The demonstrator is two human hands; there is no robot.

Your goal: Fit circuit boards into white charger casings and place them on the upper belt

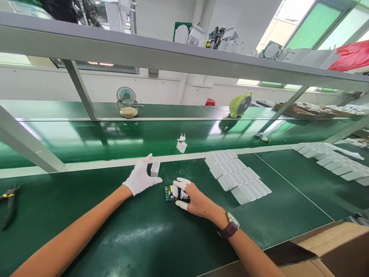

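My left hand (142,177), in a white glove, has its thumb and fingers spread around the left side of a small white plastic case (155,169). The case stands on the green bench, and I cannot tell whether the glove touches it. White finger cots cover some fingers of my right hand (193,196). Those fingers grip a small green circuit board (170,194) with a yellow part and other components, low over the bench or resting on it. Part of the board is hidden under the fingers. Beyond both hands, a white plug adapter (181,144) with its prongs up is on the green belt.
Rows of white plastic cases (235,173) lie to the right, with more cases (340,161) farther right. Black-handled pliers (10,206) lie at far left. A metal shelf (184,54) crosses overhead. Cardboard boxes (331,246) stand at the near right edge.
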